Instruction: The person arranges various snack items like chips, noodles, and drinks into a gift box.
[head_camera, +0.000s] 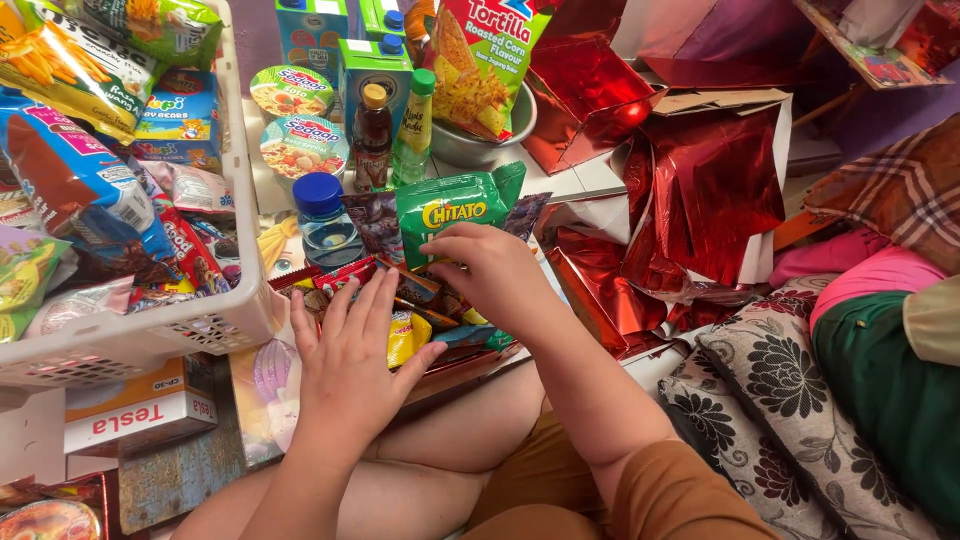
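Bent bare knees and an orange sleeve fill the bottom of the view, and above them both hands work over a low pile of small snack packets (425, 310). Spread flat, the left hand (350, 365) lies with its fingers (372, 300) released and extended, palm down, pressing on the near edge of the pile, with a yellow packet (405, 335) just under and to the right of the thumb. Curled downward, the right hand (495, 270) has its fingers (445, 250) bent onto the packets at the foot of a green chip bag (455, 205); whether they actually pinch one of the packets cannot be told, since the fingertips are turned away.

Just beyond the right fingers stands the green chip bag, upright, with a dark patterned wrapper (375, 220) beside it. Beyond the left fingers sits a small water bottle with a blue cap (322, 215). Farther off from both hands are two round instant noodle cups (300, 145), a dark sauce bottle (372, 135), a green-capped bottle (415, 125) and green drink cartons (375, 65), then a large corn chip bag standing in a metal bowl (520, 125).

Left of the left fingers, a white plastic basket (150, 330) holds many snack bags. Right of the right fingers lie crumpled red foil sheets (710, 190), and farther right a floral cushion (790, 390).
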